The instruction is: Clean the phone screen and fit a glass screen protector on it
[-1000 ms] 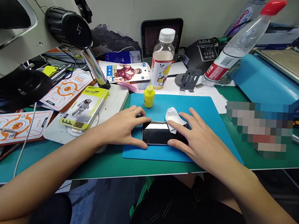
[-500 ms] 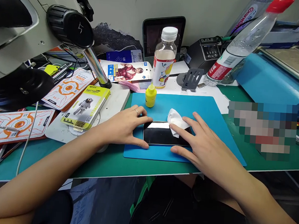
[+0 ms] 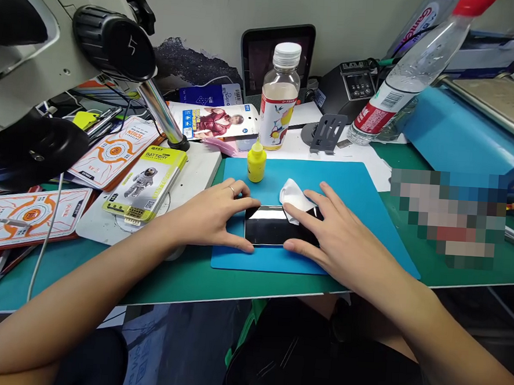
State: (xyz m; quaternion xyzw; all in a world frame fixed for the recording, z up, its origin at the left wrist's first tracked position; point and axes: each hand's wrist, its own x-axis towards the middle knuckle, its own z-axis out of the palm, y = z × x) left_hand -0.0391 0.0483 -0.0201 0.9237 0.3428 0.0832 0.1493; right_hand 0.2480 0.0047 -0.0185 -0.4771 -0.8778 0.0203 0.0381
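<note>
A phone [image 3: 265,232], its black glass face up and catching a pale reflection, lies lengthwise on the blue mat [image 3: 327,176]. My left hand [image 3: 221,213] steadies its left end, thumb at the near corner and index finger at the far corner. Under the fingers of my right hand [image 3: 337,235] is a folded white wipe [image 3: 292,196], pressed on the right part of the glass. The right thumb rests by the phone's near edge. My right hand hides the phone's right end. Behind the phone stands a small yellow bottle [image 3: 256,163].
A drink bottle [image 3: 279,109] and a grey phone stand [image 3: 328,134] are behind the mat. A red-capped bottle [image 3: 402,88] leans at right. Microscope arm [image 3: 113,44], battery box [image 3: 147,180] and screen boxes [image 3: 33,216] crowd the left. A blurred patch [image 3: 447,210] covers something at right.
My right hand and the wipe have slid left and slightly away from me along the phone's glass. My left hand stays at the phone's left end. The whole view has shifted slightly.
</note>
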